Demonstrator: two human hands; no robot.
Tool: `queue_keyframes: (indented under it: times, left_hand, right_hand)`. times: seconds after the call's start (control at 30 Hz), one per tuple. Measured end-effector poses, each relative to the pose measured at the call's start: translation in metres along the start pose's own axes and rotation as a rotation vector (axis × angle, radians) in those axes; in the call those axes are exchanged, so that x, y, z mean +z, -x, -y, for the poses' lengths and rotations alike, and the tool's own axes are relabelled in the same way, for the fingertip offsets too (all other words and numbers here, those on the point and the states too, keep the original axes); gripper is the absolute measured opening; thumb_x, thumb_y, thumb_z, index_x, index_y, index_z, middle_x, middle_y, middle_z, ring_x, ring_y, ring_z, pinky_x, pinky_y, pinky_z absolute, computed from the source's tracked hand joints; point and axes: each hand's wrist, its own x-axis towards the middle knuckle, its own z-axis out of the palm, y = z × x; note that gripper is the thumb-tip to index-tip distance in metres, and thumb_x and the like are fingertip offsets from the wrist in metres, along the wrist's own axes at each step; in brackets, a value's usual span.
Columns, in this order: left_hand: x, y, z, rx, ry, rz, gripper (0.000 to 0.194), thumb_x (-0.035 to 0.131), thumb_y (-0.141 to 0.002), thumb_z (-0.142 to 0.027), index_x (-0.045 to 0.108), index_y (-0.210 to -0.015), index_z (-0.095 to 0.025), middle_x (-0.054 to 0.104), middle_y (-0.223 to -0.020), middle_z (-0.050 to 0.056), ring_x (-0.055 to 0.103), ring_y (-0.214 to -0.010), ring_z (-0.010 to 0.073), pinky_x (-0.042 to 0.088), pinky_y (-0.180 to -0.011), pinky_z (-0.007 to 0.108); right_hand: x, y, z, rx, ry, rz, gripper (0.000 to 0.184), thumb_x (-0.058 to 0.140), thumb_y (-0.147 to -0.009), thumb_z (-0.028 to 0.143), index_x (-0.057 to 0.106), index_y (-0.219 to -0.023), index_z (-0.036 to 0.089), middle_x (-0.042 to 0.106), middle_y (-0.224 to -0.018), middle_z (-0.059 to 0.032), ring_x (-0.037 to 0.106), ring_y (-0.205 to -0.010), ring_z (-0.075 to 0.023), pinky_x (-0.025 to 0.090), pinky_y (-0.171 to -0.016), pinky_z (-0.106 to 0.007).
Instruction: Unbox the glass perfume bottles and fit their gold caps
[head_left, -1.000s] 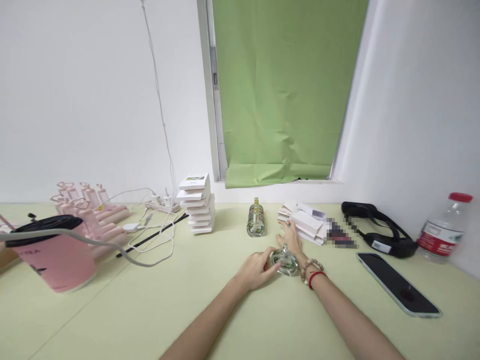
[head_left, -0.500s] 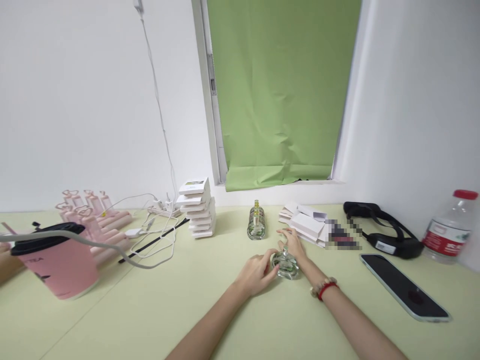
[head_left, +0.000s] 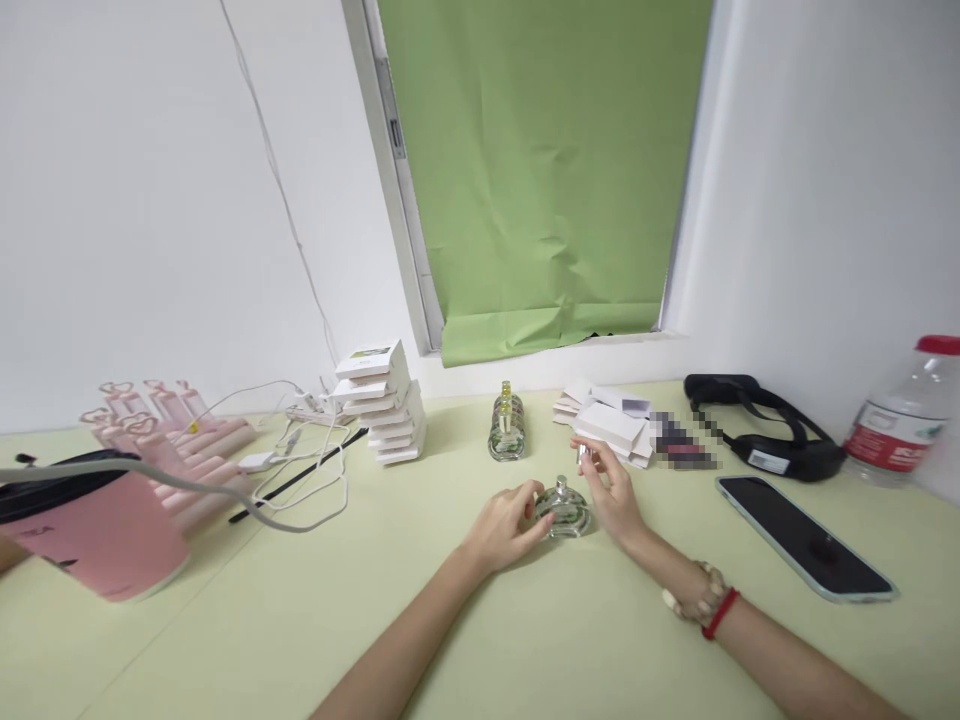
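Observation:
A small round glass perfume bottle [head_left: 566, 509] with green print stands on the pale green table [head_left: 570, 640]. My left hand [head_left: 504, 524] grips its left side with closed fingers. My right hand [head_left: 611, 490] is just right of the bottle, fingers pinched on a small silvery cap [head_left: 583, 455] held a little above and right of the bottle's neck. Behind it stands a row of similar perfume bottles [head_left: 507, 430] with yellow tops.
A stack of white boxes [head_left: 382, 402] stands back left, flat white cartons [head_left: 611, 430] back right. A phone [head_left: 804, 550], black headset [head_left: 761, 440] and water bottle [head_left: 904, 412] lie at the right. At the left are a pink cup [head_left: 90, 530], pink holders [head_left: 169, 425] and white cables [head_left: 300, 470].
My right hand has drawn back from the flat cartons and come to the bottle's right side with the small cap pinched in its fingers. The left hand stays on the bottle. The view tilted.

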Motion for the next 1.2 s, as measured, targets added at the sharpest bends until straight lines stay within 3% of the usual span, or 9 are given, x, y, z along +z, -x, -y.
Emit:
queue_keyframes:
  times: [0.1,0.23,0.43,0.6,0.77,1.03,1.2]
  left_hand:
    - [0.001,-0.001,-0.001,0.030,-0.020,0.004,0.027,0.037,-0.086,-0.042,0.047,-0.098,-0.020,0.052,-0.067,-0.002,0.046,-0.057,0.0117,0.035,-0.058,0.023]
    - [0.002,-0.002,-0.002,0.049,-0.011,0.002,0.027,0.037,-0.086,-0.041,0.048,-0.098,-0.019,0.051,-0.064,-0.003,0.047,-0.057,0.0119,0.035,-0.057,0.023]
    - [0.003,-0.002,-0.003,0.053,0.026,0.013,0.030,0.035,-0.087,-0.042,0.049,-0.101,-0.020,0.053,-0.063,-0.003,0.049,-0.057,0.0125,0.036,-0.058,0.023]
    - [0.004,-0.003,-0.002,0.054,0.008,0.030,0.034,0.032,-0.088,-0.043,0.048,-0.105,-0.019,0.054,-0.064,-0.002,0.050,-0.059,0.0136,0.036,-0.058,0.024]
    - [0.004,-0.003,-0.001,0.032,-0.019,0.049,0.037,0.030,-0.088,-0.045,0.047,-0.110,-0.021,0.055,-0.068,-0.001,0.052,-0.061,0.0139,0.037,-0.060,0.024]
    - [0.005,-0.002,0.000,0.035,0.010,0.055,0.040,0.030,-0.088,-0.045,0.044,-0.118,-0.022,0.058,-0.076,0.002,0.054,-0.068,0.0150,0.038,-0.064,0.024]
    - [0.006,-0.003,0.000,0.039,0.048,0.040,0.042,0.032,-0.088,-0.045,0.043,-0.121,-0.022,0.058,-0.075,0.000,0.054,-0.067,0.0143,0.038,-0.064,0.023]
  right_hand:
    - [0.000,0.008,0.011,-0.095,0.017,0.034,0.025,0.043,-0.088,0.029,0.053,-0.110,0.024,0.063,-0.099,-0.0045,0.057,-0.086,-0.0169,0.044,-0.078,-0.033]
    - [0.004,0.011,0.020,-0.179,-0.025,0.012,0.017,0.045,-0.087,0.026,0.059,-0.096,0.023,0.064,-0.102,-0.0055,0.057,-0.095,-0.0186,0.044,-0.084,-0.037]
    - [0.009,0.009,0.031,0.001,-0.326,-0.038,0.009,0.055,-0.082,0.028,0.054,-0.088,0.021,0.062,-0.104,-0.0067,0.063,-0.089,-0.0185,0.050,-0.076,-0.033]
    - [0.013,0.008,0.027,0.054,-0.233,0.073,0.013,0.060,-0.077,0.031,0.053,-0.076,0.020,0.064,-0.082,-0.0043,0.062,-0.090,-0.0198,0.048,-0.081,-0.035]
    - [0.011,0.010,0.025,0.059,-0.209,0.063,0.015,0.061,-0.075,0.031,0.051,-0.071,0.020,0.063,-0.076,-0.0033,0.062,-0.081,-0.0184,0.048,-0.077,-0.034]
    - [0.007,0.007,0.022,0.128,-0.415,0.113,0.018,0.050,-0.080,0.033,0.048,-0.067,0.020,0.064,-0.069,-0.0015,0.061,-0.069,-0.0158,0.048,-0.069,-0.031]
    - [0.007,0.001,0.022,0.172,-0.402,0.113,0.023,0.049,-0.080,0.035,0.048,-0.062,0.020,0.062,-0.062,0.0005,0.058,-0.061,-0.0137,0.047,-0.065,-0.028]
